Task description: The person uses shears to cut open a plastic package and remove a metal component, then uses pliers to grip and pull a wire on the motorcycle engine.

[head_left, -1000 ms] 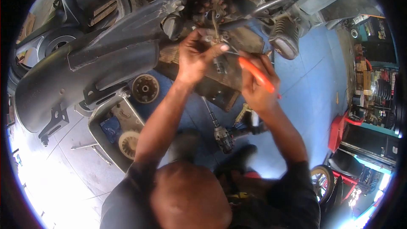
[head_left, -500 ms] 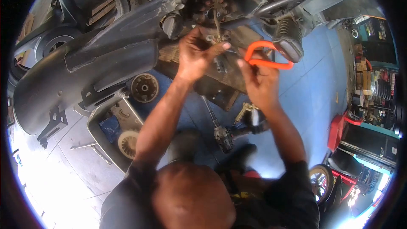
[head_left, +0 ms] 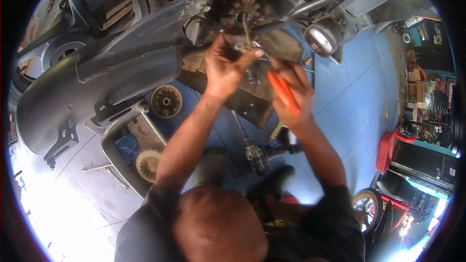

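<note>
My left hand (head_left: pixel 224 70) pinches a small metal part (head_left: pixel 249 47) that hangs at the lower end of a dirty cable (head_left: pixel 252 0), below the opened engine area. My right hand (head_left: pixel 295 90) is wrapped round an orange-handled tool (head_left: pixel 283 93). The tool's tip points up and left to the small part between my hands. Under them lies a worn wooden block (head_left: pixel 279 51) with small dark metal pieces on it. Fingers hide part of the metal part.
A power tool (head_left: pixel 256 157) lies on the blue floor near my feet. At lower left is a tray (head_left: pixel 108 148) with parts, beside a round metal drum (head_left: pixel 166 101). A long black cover (head_left: pixel 97 73) and a wheel (head_left: pixel 73 48) fill the left. Shelves (head_left: pixel 432 97) stand right.
The orange handles have swung from the upper right down into my right palm, and my right hand has turned and lowered slightly. My left hand has barely moved.
</note>
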The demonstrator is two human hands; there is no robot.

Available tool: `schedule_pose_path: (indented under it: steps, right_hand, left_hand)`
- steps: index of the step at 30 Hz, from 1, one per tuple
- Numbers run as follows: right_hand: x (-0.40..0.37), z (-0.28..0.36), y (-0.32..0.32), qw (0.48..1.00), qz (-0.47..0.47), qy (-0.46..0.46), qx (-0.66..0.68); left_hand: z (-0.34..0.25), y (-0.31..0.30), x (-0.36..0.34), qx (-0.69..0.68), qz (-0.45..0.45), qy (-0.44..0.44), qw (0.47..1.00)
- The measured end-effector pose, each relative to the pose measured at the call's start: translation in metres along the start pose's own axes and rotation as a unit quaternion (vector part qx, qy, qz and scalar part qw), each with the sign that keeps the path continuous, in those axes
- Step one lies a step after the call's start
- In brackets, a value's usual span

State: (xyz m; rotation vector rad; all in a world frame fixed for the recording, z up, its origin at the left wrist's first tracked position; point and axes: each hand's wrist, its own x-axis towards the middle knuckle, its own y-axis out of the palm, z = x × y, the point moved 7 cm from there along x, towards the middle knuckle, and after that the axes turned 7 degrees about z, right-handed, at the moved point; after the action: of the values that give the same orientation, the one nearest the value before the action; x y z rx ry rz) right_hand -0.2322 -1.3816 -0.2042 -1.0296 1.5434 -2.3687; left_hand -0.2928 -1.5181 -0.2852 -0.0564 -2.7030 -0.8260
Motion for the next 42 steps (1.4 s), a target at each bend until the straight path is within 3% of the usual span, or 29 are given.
schedule_pose_path:
  steps: [4,6,10,12,15,16,17,19,23,25,27,30,42]
  right_hand:
    - [0.006,-0.006,0.0,0.998,0.051,0.03,0.022]
    - [0.009,-0.003,-0.004,0.999,0.04,-0.029,0.008]
    - [0.015,-0.009,-0.007,0.997,0.057,-0.037,0.02]
    - [0.009,-0.035,0.004,0.962,0.079,0.107,0.24]
    - [0.002,-0.032,0.001,0.967,0.005,0.084,0.241]
    - [-0.008,-0.033,0.006,0.943,-0.002,0.17,0.285]
    - [-0.008,-0.029,0.002,0.943,-0.003,0.17,0.285]
    - [0.005,-0.005,-0.016,0.992,0.005,0.062,0.107]
    - [0.002,0.001,-0.017,0.991,0.008,0.056,0.118]
    - [0.0,-0.001,-0.015,0.992,0.013,0.064,0.109]
    - [0.003,0.008,-0.017,0.998,-0.002,0.005,0.057]
    - [-0.004,0.003,-0.012,1.0,0.009,0.025,-0.005]
    - [0.002,0.02,-0.028,0.995,-0.008,-0.038,-0.087]
  left_hand:
    - [-0.003,-0.003,0.001,0.014,0.02,-0.011,1.0]
    - [-0.008,-0.003,0.004,0.015,0.031,-0.017,0.999]
    - [-0.012,-0.003,0.006,0.058,0.052,-0.013,0.997]
    - [-0.012,-0.004,0.005,0.066,0.06,-0.015,0.996]
    - [-0.008,-0.001,0.003,0.015,0.086,-0.057,0.995]
    - [-0.007,0.0,0.004,0.0,0.094,-0.062,0.994]
    - [-0.006,0.001,0.004,-0.015,0.103,-0.068,0.992]
    - [-0.001,-0.001,0.003,-0.031,0.108,-0.066,0.991]
    - [-0.001,0.001,0.002,-0.101,0.106,-0.055,0.988]
    - [-0.001,0.004,0.001,-0.1,0.106,-0.053,0.988]
    - [-0.002,0.003,0.001,-0.097,0.103,-0.052,0.989]
    - [-0.002,0.004,0.0,-0.08,0.106,-0.059,0.989]
    - [0.003,0.007,-0.006,-0.102,0.073,-0.094,0.988]
